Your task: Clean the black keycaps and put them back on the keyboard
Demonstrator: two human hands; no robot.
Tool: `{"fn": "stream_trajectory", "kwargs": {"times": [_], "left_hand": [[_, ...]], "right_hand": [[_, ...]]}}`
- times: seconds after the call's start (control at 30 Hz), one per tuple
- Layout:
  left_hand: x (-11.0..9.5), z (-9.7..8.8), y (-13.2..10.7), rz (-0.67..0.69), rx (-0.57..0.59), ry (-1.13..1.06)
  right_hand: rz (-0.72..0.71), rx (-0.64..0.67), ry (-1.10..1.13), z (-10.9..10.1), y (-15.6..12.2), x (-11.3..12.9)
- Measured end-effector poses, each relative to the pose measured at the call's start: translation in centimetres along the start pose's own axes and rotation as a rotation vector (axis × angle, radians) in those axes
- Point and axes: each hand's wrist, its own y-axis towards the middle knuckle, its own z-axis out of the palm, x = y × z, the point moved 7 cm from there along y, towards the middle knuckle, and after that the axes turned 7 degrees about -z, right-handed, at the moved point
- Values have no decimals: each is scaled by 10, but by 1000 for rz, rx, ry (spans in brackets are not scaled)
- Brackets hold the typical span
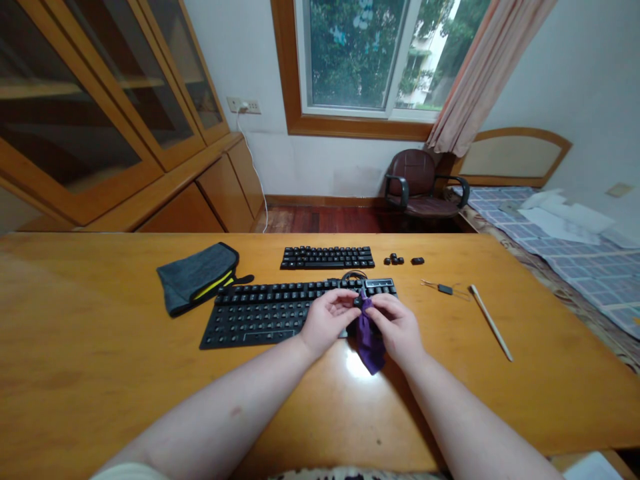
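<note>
Between the fingertips of my left hand (325,321) is a small black keycap (357,302). My right hand (397,327) pinches a purple cloth (370,343), which touches the keycap and hangs down toward the tabletop. Both hands are above the right part of a black keyboard (260,313). Its front rows show bare switches, while caps sit on the rear rows. Behind it lie rows of loose black keycaps (327,257) set out in a block. A small cluster of keycaps (394,259) and one wider keycap (417,261) lie to their right.
A folded grey cloth (197,277) with a yellow edge lies left of the keyboard. To the right are a wire keycap puller (444,289) and a thin pale brush-like stick (491,323). The wooden table (100,373) ends before a chair (417,180) and a bed.
</note>
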Motion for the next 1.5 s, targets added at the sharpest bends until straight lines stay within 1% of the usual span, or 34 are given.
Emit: {"fn": "stream_trajectory", "kwargs": {"times": [0.07, 0.17, 0.33, 0.43, 0.53, 0.63, 0.73, 0.93, 1.2, 1.33, 1.5], "left_hand": [[2, 0, 1, -9, -8, -3], [1, -1, 2, -14, -13, -16], [5, 5, 2, -94, 78, -136], [5, 5, 2, -84, 74, -176], [3, 5, 2, -59, 69, -122], [-4, 6, 2, 12, 74, -25], [-6, 4, 2, 49, 47, 41], [6, 0, 5, -34, 5, -31], [14, 3, 3, -189, -13, -100], [15, 3, 3, -194, -15, -105], [11, 1, 3, -182, -43, -82]], "right_hand": [[-9, 2, 2, 0, 0, -1], [24, -19, 26, -3, 0, -5], [80, -52, 74, -5, 2, -11], [93, -43, 78, -4, 2, -11], [86, -28, 78, -3, 3, -11], [69, -14, 87, -1, 3, -11], [66, -3, 95, 0, 3, -11], [54, 40, 117, 3, 2, -12], [33, -51, 75, -3, 1, -8], [43, -50, 54, -3, 1, -8], [43, 4, 19, 3, -1, -8]]}}
